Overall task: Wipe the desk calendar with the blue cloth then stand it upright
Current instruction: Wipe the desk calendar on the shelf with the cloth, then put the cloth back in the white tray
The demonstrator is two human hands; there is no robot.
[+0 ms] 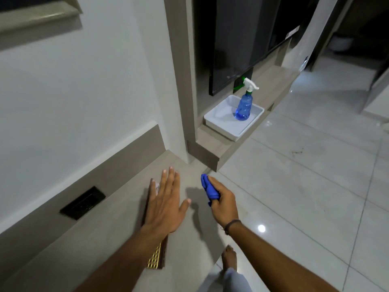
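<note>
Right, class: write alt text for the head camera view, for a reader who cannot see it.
A person's left hand, open and flat, covers a desk calendar lying on a grey ledge, while the right hand beside it grips a bunched blue cloth. Further back, a blue spray bottle stands in a white tray beside a tiled floor.

Desk calendar [156,258] mostly covered by the left hand [165,204] and forearm, its print unreadable, blue cloth [208,189] partly buried in the right hand [223,204], both arms cut off at the bottom edge
</note>
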